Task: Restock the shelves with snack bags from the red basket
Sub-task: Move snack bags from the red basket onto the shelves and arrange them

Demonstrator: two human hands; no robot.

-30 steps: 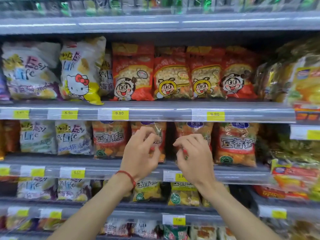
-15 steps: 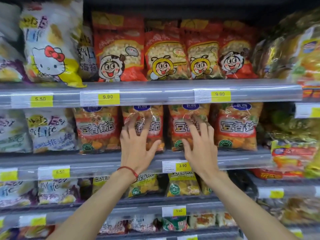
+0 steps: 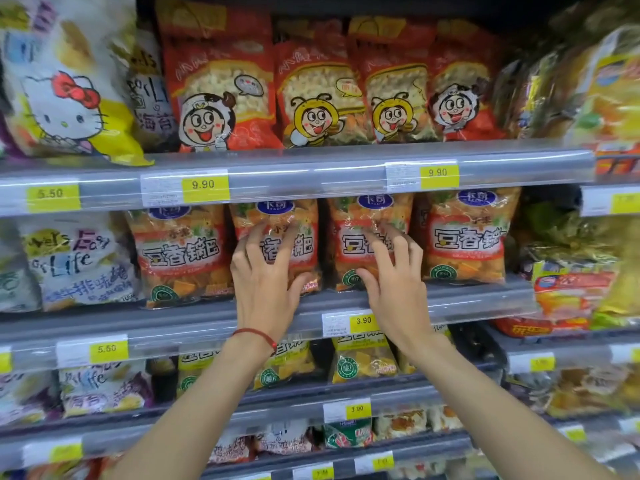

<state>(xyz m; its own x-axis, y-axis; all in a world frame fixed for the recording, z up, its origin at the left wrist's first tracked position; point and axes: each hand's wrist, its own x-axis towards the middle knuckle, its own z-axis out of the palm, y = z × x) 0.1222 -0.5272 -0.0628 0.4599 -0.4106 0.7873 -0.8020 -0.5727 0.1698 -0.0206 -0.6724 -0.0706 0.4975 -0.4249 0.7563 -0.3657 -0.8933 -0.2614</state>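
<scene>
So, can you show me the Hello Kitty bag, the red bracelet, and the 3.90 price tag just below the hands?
Hello Kitty bag (image 3: 65, 109): head view, on the cat's face.
red bracelet (image 3: 256, 331): head view, on the string across the left wrist.
upper 3.90 price tag (image 3: 363, 321): head view, on its yellow part.

On the middle shelf (image 3: 173, 327), along its front edge, your left hand (image 3: 266, 282) lies against the second bag (image 3: 294, 237) from the left, and your right hand (image 3: 394, 285) lies against the third bag (image 3: 356, 233), just beside it. The first bag (image 3: 180, 254) stands left of your left hand, and the fourth bag (image 3: 467, 237) stands right of your right hand. The upper shelf (image 3: 311, 171) sits above this row and the lower shelf (image 3: 294, 393) beneath it, behind your forearms.
</scene>
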